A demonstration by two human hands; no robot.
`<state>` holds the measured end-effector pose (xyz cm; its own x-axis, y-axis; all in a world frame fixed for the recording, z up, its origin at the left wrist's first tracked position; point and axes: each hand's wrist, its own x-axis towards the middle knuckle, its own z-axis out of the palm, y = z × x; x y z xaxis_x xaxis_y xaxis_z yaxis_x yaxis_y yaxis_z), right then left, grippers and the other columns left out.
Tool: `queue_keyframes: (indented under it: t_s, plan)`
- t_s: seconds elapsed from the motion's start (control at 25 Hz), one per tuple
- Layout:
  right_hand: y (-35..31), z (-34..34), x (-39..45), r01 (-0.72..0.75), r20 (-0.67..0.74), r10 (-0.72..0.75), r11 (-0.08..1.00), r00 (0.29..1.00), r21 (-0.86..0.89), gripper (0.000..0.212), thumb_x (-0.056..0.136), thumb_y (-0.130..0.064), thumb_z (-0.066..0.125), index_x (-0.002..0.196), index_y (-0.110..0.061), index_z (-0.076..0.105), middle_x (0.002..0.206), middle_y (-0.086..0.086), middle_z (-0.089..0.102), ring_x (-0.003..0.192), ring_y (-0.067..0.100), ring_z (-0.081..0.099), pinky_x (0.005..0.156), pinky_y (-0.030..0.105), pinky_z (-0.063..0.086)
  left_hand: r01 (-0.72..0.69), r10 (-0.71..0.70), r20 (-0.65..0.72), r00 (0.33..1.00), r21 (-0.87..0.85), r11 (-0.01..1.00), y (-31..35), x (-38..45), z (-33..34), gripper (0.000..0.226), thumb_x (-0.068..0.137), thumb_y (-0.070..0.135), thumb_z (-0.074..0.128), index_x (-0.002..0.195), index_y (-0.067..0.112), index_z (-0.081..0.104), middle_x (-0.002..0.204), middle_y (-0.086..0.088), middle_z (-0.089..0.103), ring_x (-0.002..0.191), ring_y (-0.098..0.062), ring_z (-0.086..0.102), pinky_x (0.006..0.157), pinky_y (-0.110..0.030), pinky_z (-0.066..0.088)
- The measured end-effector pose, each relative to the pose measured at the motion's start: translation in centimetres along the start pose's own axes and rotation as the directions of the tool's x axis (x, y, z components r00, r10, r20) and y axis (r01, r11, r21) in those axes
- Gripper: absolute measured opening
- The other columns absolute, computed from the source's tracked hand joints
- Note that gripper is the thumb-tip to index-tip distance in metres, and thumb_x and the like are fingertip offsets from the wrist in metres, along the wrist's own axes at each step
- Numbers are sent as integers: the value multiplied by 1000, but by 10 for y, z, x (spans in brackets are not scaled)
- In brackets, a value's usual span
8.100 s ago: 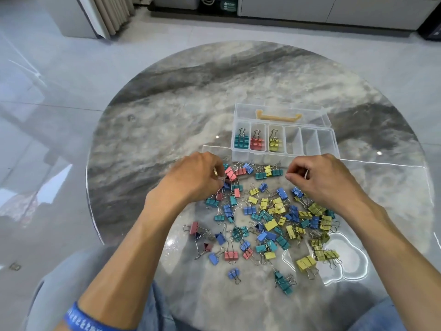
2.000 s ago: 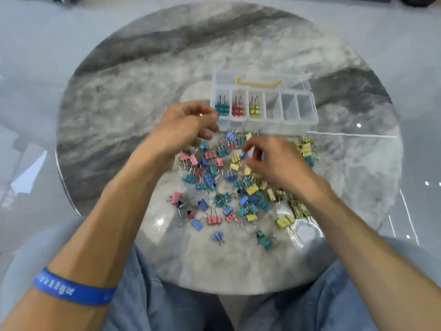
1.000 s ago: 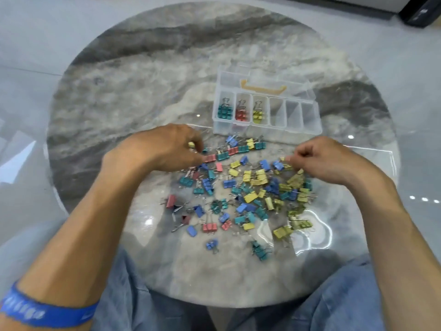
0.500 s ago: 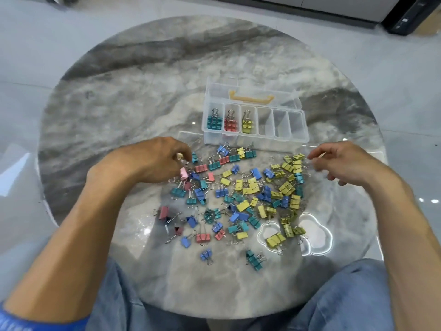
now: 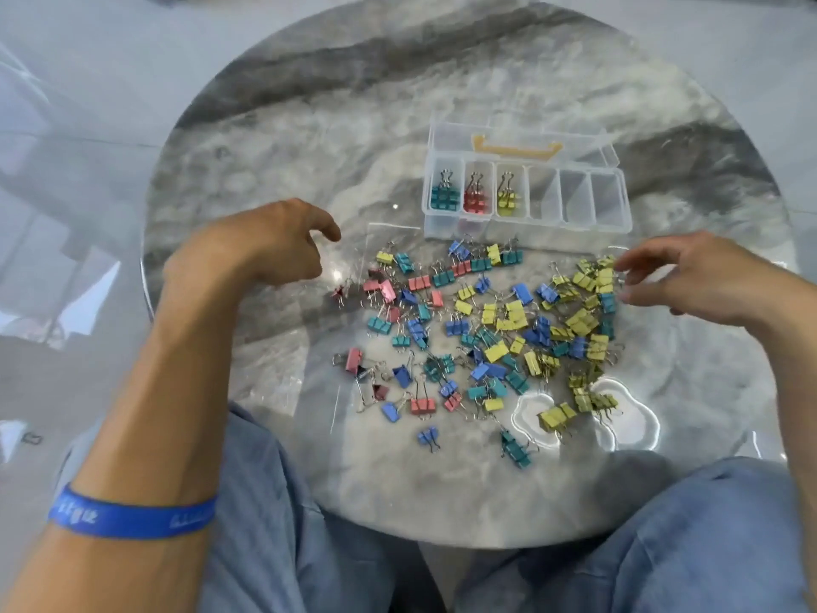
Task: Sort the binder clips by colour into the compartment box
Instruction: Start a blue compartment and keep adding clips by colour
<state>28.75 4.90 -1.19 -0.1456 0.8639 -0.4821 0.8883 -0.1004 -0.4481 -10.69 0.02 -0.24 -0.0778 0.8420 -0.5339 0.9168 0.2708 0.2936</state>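
— Both our hands have drawn back from the pile since half a second ago: our left hand (image 5: 265,245) has lifted off the pink clips and now hovers at about nine o'clock of the heap, fingers loosely curled, holding nothing we can see.

— And our right hand (image 5: 703,276)?

— It sits at three o'clock of the pile, fingers spread and relaxed, tips just touching the yellow clips (image 5: 594,276) there. No grip yet.

— Where do the binder clips (image 5: 486,329) stand?

— Nearly all lie scattered on the round table (image 5: 353,104). The compartment box (image 5: 526,219) sits at twelve o'clock of the heap, lid open, with teal, pink and yellow clips in its three left compartments; the three to the right look empty.

— So how do we do this step well?

— We judge it best to pinch one yellow clip by its body, not the wire handles, lift it free of its neighbours, and drop it into the third compartment from the left. The blue ones need a fresh compartment, so we take the fourth.
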Motion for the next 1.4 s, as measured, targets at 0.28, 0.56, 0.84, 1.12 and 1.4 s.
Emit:
queue_keyframes:
  t_s: [0.28,0.56,0.84,1.12,1.4]
  plan:
    - [-73,86,-35,286,537,-165,946,827,-150,6,89,-21,72,92,-26,73,73,-6,74,64,7,70,65,30,59,-71,63,85,994,95,993,15,3,15,43,98,17,51,137,35,51,135,1,57,119,-21,54,99,-32,40]
    - [-104,151,-61,597,418,-520,800,745,-69,16,91,-26,65,106,-30,66,85,-13,67,72,1,61,72,27,52,-87,64,144,988,164,983,19,7,23,46,97,18,53,140,33,48,141,3,53,126,-22,51,107,-41,41]
    - [-104,178,-34,657,166,-656,635,737,-406,18,99,-24,56,117,-20,57,111,-7,54,103,15,47,93,36,48,-106,84,141,986,157,982,21,7,22,46,98,17,53,141,32,47,142,3,53,125,-23,51,105,-39,41]
    - [-101,148,-21,460,-132,-440,849,888,259,7,90,-29,70,92,-24,67,77,-12,64,64,-1,55,61,15,41,-335,344,55,937,-135,933,34,-2,21,26,91,20,68,117,25,67,103,7,71,90,-11,68,76,-26,55]
    - [-102,121,-21,372,-235,-297,597,925,710,6,93,-12,66,91,-7,65,75,11,74,58,13,64,52,24,48,-546,531,-147,835,-341,765,60,-8,34,29,85,15,77,114,14,73,92,3,76,83,-6,72,80,-31,58]
